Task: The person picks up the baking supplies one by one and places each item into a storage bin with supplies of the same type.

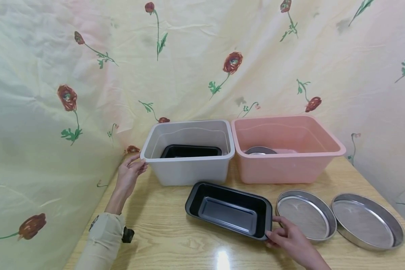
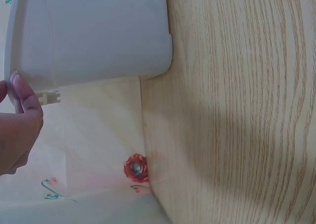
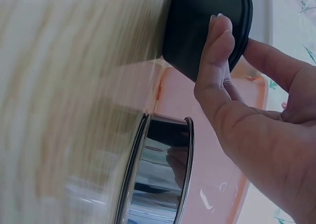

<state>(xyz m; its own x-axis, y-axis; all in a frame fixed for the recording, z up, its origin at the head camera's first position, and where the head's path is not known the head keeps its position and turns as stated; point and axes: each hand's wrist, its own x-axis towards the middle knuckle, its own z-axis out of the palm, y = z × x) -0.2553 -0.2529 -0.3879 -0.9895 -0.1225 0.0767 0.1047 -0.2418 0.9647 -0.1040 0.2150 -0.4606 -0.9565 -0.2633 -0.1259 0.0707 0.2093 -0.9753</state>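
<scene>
A black loaf pan (image 1: 227,213) lies slantwise on the wooden table, in front of the two tubs. My right hand (image 1: 288,240) pinches its right end, with thumb and fingers on the rim and outer wall; the right wrist view shows this grip on the dark pan (image 3: 197,26) up close. At the left, my left hand (image 1: 131,172) holds the front left corner of the grey tub (image 1: 189,170) by its rim. In the left wrist view its fingertips wrap the edge of the tub (image 2: 98,36). Inside the grey tub sits another black pan (image 1: 190,151).
A pink tub (image 1: 287,168) stands beside the grey one, with a round metal pan (image 1: 260,150) in it. Two round metal cake pans (image 1: 305,215), (image 1: 366,223) lie at the right of the table (image 1: 168,236). Flowered cloth (image 1: 189,56) hangs close behind the tubs.
</scene>
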